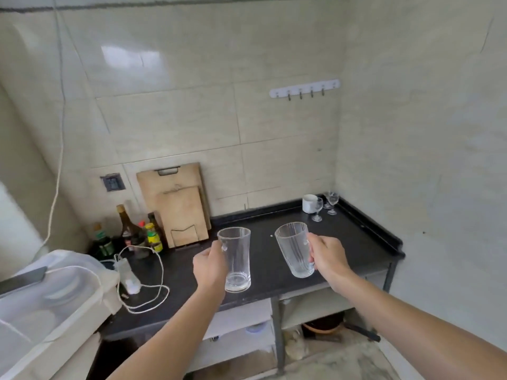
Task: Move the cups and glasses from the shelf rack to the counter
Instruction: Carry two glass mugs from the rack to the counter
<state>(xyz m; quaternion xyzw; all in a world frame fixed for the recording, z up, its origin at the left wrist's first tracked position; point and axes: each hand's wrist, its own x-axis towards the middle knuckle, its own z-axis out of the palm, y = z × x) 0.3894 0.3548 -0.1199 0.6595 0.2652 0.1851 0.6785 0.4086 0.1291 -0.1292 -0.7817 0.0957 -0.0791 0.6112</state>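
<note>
My left hand (210,266) grips a tall clear glass (236,260), held upright over the black counter (354,242). My right hand (327,257) grips a second clear glass (295,249), ribbed and tilted slightly left. Both glasses are empty and held above the counter's front half. In the far right corner stand a white cup (309,203) and three small stemmed glasses (317,209), (332,202), (326,200). The shelf rack is out of view.
Two wooden cutting boards (178,207) lean on the tiled wall. Sauce bottles (137,231) cluster at the back left, with a white cable and charger (129,272) beside them. A white appliance (49,294) stands at the left. Hooks (304,89) hang on the wall.
</note>
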